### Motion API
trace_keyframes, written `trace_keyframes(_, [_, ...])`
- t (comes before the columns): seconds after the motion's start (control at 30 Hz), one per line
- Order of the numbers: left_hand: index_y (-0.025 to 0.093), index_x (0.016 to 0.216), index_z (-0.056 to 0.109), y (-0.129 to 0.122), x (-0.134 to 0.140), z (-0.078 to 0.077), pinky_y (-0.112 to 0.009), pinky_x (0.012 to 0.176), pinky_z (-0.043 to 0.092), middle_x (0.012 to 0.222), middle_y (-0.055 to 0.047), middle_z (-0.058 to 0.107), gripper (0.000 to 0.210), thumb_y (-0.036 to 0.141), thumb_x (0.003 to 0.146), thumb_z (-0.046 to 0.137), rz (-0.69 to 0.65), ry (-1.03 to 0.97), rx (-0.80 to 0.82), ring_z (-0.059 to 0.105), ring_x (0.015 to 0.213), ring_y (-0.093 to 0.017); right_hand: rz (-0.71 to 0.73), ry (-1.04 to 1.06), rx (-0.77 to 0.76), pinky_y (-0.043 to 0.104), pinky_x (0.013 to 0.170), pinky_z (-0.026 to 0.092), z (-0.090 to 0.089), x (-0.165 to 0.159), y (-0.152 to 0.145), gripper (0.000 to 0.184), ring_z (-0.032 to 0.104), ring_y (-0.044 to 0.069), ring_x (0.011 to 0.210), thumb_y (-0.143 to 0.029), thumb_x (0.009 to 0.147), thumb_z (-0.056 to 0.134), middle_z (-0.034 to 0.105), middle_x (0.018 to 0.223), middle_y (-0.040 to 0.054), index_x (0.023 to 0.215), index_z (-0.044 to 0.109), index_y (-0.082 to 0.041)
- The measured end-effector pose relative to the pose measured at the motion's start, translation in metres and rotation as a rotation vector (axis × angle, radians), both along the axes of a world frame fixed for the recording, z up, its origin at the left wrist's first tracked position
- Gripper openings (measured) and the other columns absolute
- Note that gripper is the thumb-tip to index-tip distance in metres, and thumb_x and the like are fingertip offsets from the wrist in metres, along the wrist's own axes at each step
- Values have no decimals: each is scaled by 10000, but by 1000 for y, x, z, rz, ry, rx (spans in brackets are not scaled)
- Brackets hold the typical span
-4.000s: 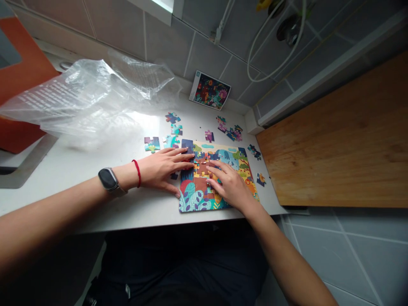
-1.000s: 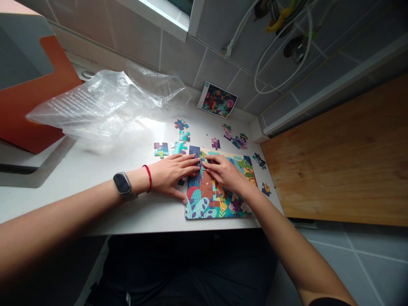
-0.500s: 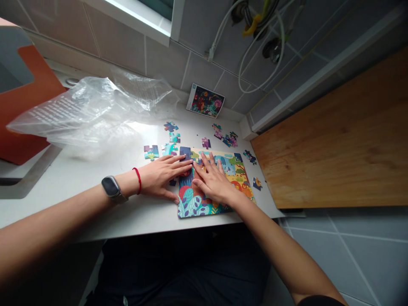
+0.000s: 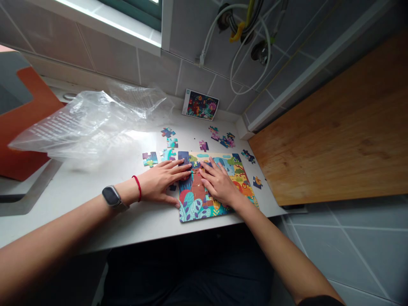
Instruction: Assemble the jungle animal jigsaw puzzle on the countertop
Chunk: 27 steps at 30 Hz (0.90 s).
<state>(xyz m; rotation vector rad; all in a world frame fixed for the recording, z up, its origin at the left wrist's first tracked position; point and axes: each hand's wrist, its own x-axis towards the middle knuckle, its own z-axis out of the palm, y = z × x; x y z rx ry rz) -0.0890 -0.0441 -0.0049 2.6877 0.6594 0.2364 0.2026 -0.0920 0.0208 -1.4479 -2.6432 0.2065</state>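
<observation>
A colourful jigsaw puzzle board lies flat near the front edge of the white counter. My left hand rests at its left side, fingertips on the board and thumb by the lower left edge. My right hand lies over the middle, its fingertips touching pieces in the upper part. Both hands have their fingers stretched out and hold nothing visible. Brown joined pieces show between the hands. Loose puzzle pieces lie beyond the board, among them a purple one and a teal one. My palms hide part of the picture.
A picture card leans against the tiled wall. Crumpled clear plastic covers the counter's left, beside an orange box. A wooden panel bounds the right side. More pieces lie right of the board.
My right hand has shifted slightly right on the board, uncovering more of the brown pieces. My left hand stays nearly in place. The camera view has tilted a little.
</observation>
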Motion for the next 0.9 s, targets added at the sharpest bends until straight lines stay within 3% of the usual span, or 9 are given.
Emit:
trace_keyframes(0.27, [219, 1620, 419, 1, 0, -1, -583, 1280, 244, 1713, -117, 320, 990, 835, 860, 571, -2, 9, 9, 242, 1592, -419, 32, 5, 168, 560, 1223, 427, 0, -11, 0, 336, 439, 332, 1522, -254, 1043, 527, 612, 1513, 137, 1289, 742, -173])
trace_keyframes(0.4, [207, 1638, 382, 0, 0, 1, -576, 1282, 240, 1717, -123, 306, 1044, 865, 847, 554, -7, 34, 5, 239, 1593, -418, 44, 15, 207, 545, 1203, 457, -4, -13, 0, 361, 471, 324, 1502, -248, 1047, 522, 641, 1480, 142, 1342, 713, -166])
trace_keyframes(0.57, [210, 1660, 334, -3, 3, 4, -543, 1287, 230, 1707, -121, 326, 1056, 904, 873, 456, 30, 26, 14, 254, 1591, -402, 100, -22, 194, 513, 1177, 489, -8, -11, 0, 379, 510, 317, 1473, -234, 1047, 515, 663, 1451, 151, 1366, 696, -137])
trace_keyframes(0.77, [233, 1594, 470, -6, 7, -4, -518, 1289, 225, 1686, -102, 381, 899, 850, 946, 389, 68, 0, 72, 297, 1580, -378, 136, -6, 149, 514, 1170, 490, 6, -17, 11, 303, 615, 319, 1340, -226, 1039, 537, 745, 1286, 163, 1213, 764, -129])
trace_keyframes(0.9, [217, 1588, 477, -6, 8, -10, -534, 1277, 260, 1669, -111, 416, 866, 817, 969, 393, 83, -45, 102, 321, 1571, -375, 121, 27, 110, 488, 1115, 534, 7, -26, 16, 324, 614, 313, 1304, -242, 1017, 585, 710, 1249, 174, 1294, 728, -152])
